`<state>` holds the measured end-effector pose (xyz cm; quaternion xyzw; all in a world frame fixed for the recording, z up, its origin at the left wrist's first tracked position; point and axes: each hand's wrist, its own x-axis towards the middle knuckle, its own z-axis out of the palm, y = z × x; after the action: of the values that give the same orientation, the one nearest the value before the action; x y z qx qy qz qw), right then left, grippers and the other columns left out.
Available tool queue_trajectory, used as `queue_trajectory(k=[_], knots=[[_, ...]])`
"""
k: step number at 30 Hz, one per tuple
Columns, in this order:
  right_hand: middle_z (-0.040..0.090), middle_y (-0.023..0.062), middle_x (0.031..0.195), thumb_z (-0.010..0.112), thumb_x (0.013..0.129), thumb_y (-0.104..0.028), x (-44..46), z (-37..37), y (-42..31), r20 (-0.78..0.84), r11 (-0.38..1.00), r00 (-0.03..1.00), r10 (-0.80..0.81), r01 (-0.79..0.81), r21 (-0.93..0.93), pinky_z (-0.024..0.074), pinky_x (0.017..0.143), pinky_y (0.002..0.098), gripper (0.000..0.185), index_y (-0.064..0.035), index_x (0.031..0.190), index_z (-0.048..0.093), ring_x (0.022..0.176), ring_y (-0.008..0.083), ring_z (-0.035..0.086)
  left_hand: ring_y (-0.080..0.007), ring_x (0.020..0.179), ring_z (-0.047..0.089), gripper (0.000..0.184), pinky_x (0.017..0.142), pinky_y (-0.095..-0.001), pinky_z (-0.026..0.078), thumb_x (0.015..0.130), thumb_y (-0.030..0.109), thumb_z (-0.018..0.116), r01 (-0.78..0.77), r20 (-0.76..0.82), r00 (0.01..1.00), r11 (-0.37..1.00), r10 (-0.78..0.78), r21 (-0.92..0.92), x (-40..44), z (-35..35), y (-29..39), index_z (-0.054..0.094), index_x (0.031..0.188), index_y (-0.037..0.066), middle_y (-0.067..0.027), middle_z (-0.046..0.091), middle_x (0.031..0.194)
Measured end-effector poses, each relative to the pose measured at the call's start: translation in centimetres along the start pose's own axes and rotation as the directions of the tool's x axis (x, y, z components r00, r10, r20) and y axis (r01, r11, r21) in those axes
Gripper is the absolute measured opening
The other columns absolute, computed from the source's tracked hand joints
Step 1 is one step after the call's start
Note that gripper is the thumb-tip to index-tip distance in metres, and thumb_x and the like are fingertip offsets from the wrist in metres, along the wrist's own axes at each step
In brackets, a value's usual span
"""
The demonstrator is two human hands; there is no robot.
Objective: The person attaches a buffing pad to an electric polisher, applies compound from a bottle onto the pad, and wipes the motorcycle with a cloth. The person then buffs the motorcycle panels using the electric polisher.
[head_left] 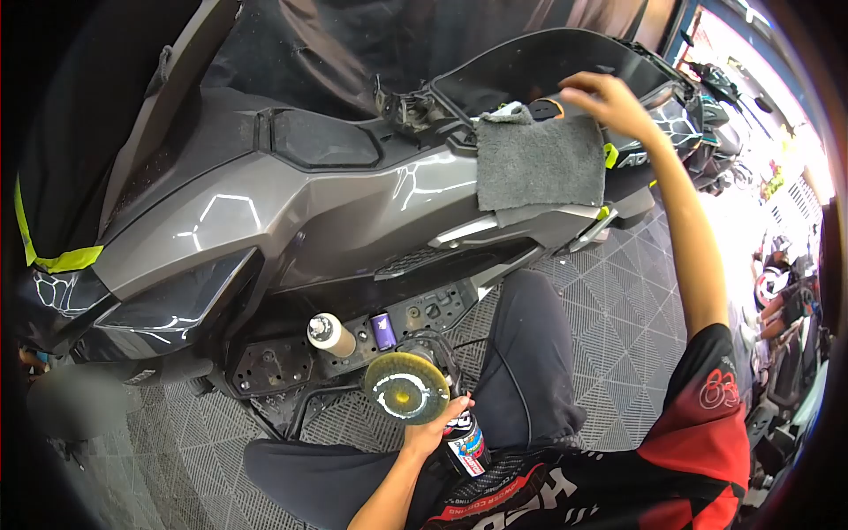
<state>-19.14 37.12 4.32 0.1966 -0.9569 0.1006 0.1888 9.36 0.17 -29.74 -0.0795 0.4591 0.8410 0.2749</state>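
My left hand (435, 430) grips a polisher (464, 439) with stickers on its body, held above my lap. Its round yellow foam pad (402, 398) faces up and carries a white ring of compound. My right hand (612, 104) is raised over the scooter's seat area, fingers apart and slightly bent, with nothing visible in them. Just beside it, a grey towel (541, 163) drapes over the grey scooter's side panel (353, 208). Part of a black and orange item (547, 109) shows at the towel's upper edge, close to my fingertips.
A bottle of pale liquid (332, 336) and a small purple block (383, 331) stand on the scooter's exposed footboard (274, 364). A black cord (514, 380) runs across my leg. Yellow-green tape (71, 260) edges the front panel. Other motorbikes (720, 132) stand at right.
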Motion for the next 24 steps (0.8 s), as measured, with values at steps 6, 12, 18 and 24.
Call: queue_trajectory(k=[6, 12, 18, 24], knots=[[0.072, 0.0174, 0.115, 0.073, 0.092, -0.023, -0.3, 2.9, -2.8, 0.293, 0.995, 0.951, -0.097, 0.094, 0.026, 0.0494, 0.096, 0.0367, 0.043, 0.0021, 0.126, 0.065, 0.108, 0.0248, 0.066, -0.0208, 0.099, 0.071, 0.031, 0.091, -0.0334, 0.055, 0.092, 0.017, 0.072, 0.052, -0.027, 0.998, 0.994, -0.05, 0.093, 0.0, 0.9, 0.4, 0.071, 0.112, -0.007, -0.0149, 0.074, 0.104], [0.072, 0.0103, 0.102, 0.067, 0.095, -0.011, 0.7, 1.3, 1.4, -0.225, 0.958, 0.966, -0.125, 0.176, 0.225, 0.0501, 0.093, 0.0329, 0.029, 0.0035, 0.12, 0.063, 0.098, 0.019, 0.065, -0.0208, 0.095, 0.072, 0.031, 0.089, -0.0323, 0.056, 0.091, 0.017, 0.073, -0.007, -0.028, 1.0, 0.995, 0.01, 0.098, 0.5, 2.2, 0.3, 0.071, 0.111, -0.007, -0.0161, 0.075, 0.101], [0.071, 0.0216, 0.114, 0.063, 0.097, -0.019, 2.9, -1.9, 3.0, -0.541, 0.988, 0.827, -0.155, 0.136, -0.074, 0.0512, 0.095, 0.0413, 0.031, -0.0061, 0.125, 0.064, 0.109, 0.0394, 0.068, -0.0078, 0.086, 0.069, 0.037, 0.068, -0.0231, 0.044, 0.09, 0.031, 0.075, 0.075, -0.046, 0.997, 0.963, -0.065, 0.258, 0.2, 4.0, 2.0, 0.075, 0.112, 0.002, -0.0042, 0.077, 0.099], [0.068, 0.0199, 0.121, 0.065, 0.098, -0.035, 3.9, -1.0, 2.7, -0.282, 0.896, 0.959, -0.034, -0.096, -0.434, 0.0478, 0.102, 0.0427, 0.041, -0.0064, 0.128, 0.066, 0.117, 0.038, 0.063, -0.0236, 0.1, 0.073, 0.034, 0.094, -0.0348, 0.055, 0.09, 0.016, 0.076, 0.057, 0.005, 0.998, 0.981, -0.059, 0.184, 1.6, 3.5, 0.5, 0.07, 0.113, -0.009, -0.0183, 0.074, 0.109]])
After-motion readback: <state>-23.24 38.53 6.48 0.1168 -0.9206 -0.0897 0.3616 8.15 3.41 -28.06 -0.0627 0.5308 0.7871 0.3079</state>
